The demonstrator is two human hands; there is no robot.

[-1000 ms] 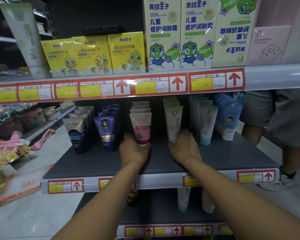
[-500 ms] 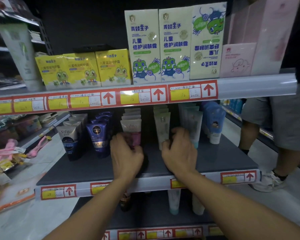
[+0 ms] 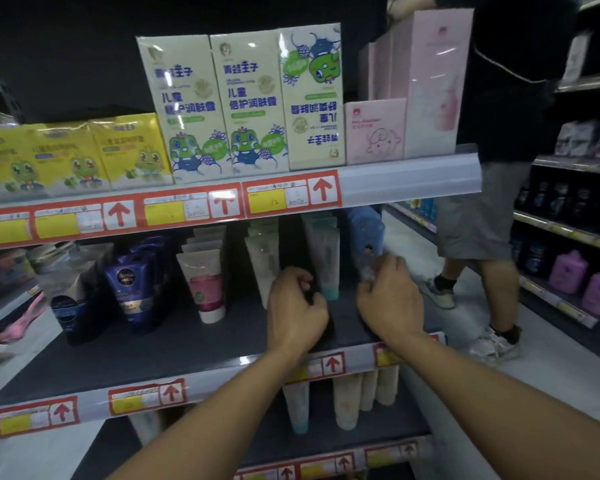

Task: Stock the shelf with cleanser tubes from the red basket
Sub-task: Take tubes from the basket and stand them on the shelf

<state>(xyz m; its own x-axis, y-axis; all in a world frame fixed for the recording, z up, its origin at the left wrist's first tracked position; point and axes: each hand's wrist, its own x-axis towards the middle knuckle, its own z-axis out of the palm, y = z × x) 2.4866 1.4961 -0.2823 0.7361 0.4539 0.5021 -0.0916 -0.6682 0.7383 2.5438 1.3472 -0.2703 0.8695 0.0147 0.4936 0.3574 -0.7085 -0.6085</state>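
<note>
Cleanser tubes (image 3: 326,258) are stood cap-down in rows on the shelf (image 3: 125,362), faces forward. Left hand (image 3: 297,311) curled, apparently empty; right hand (image 3: 390,299) pinches a blue tube (image 3: 366,237), probably to straighten it.

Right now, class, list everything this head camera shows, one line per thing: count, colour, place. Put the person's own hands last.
yellow boxes: three, yellow, top shelf left
tall frog boxes: three, cream-green, top shelf middle; rightmost upside down
pink boxes: several, pink, top shelf right
dark tubes: two rows, navy and grey-black, middle shelf left
pink-banded tubes: one row, middle shelf
pale tubes: two rows, white-green, middle shelf centre
blue tubes: one row, middle shelf right
lower tubes: several, pale, bottom shelf
bystander: one, grey shorts, right aisle
left hand: curled, by pale tubes
right hand: at blue tubes
</note>
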